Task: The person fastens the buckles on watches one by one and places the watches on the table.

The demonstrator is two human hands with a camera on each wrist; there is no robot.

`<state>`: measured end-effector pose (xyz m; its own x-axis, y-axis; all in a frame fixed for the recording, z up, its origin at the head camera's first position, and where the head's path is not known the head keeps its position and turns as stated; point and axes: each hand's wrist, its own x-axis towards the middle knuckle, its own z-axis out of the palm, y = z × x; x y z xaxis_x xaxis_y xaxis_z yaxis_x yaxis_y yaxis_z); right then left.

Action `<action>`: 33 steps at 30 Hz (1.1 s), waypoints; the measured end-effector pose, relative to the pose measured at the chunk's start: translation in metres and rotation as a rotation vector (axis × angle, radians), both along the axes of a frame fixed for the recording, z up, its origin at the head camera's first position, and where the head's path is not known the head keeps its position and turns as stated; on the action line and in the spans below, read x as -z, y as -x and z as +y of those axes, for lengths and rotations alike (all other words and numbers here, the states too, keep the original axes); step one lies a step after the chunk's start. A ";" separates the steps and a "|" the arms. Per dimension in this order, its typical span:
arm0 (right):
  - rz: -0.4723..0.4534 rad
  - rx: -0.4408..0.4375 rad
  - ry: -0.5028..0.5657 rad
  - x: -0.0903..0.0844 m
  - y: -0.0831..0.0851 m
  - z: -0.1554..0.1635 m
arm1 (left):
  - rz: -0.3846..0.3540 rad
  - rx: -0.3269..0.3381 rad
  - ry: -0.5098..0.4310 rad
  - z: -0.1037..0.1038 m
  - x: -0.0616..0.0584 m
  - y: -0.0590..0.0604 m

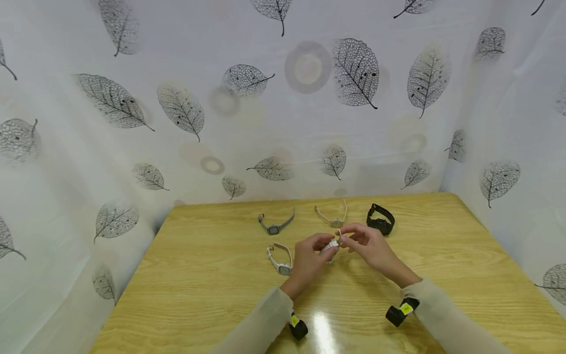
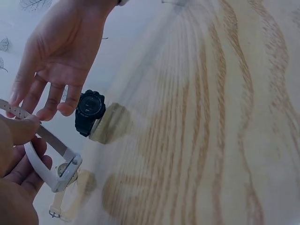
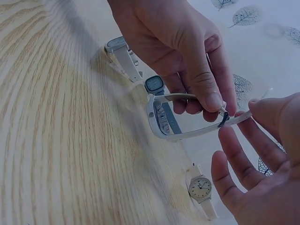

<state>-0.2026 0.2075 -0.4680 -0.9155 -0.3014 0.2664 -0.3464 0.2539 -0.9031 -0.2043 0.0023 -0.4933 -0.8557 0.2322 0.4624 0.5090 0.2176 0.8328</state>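
Both hands hold a white wristwatch (image 3: 201, 132) above the table, its strap bent into a loop. In the right wrist view, my left hand (image 3: 187, 56) pinches the band beside the metal buckle (image 3: 224, 119) between thumb and fingers. My right hand (image 3: 272, 159) pinches the free strap end, which runs past the buckle, with thumb and index finger; its other fingers are spread. The back of the watch case faces into the loop. From the left wrist view, the same strap crosses between the left hand (image 2: 18, 164) and the right hand (image 2: 65, 61).
On the wooden table (image 1: 199, 295) lie a grey watch (image 1: 274, 229), a white watch with a round dial (image 1: 337, 223), a black watch (image 1: 380, 226) and another white watch (image 1: 284, 269) left of the hands. A leaf-print curtain (image 1: 265, 128) stands behind and at the sides.
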 end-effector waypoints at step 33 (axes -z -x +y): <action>0.439 -0.034 -0.458 -0.025 0.001 0.007 | -0.102 0.010 0.025 -0.003 -0.006 -0.001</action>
<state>-0.2041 0.2149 -0.4430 -0.7386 -0.5003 0.4520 -0.6740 0.5633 -0.4779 -0.2034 -0.0010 -0.4874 -0.8957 0.2511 0.3670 0.4241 0.2342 0.8748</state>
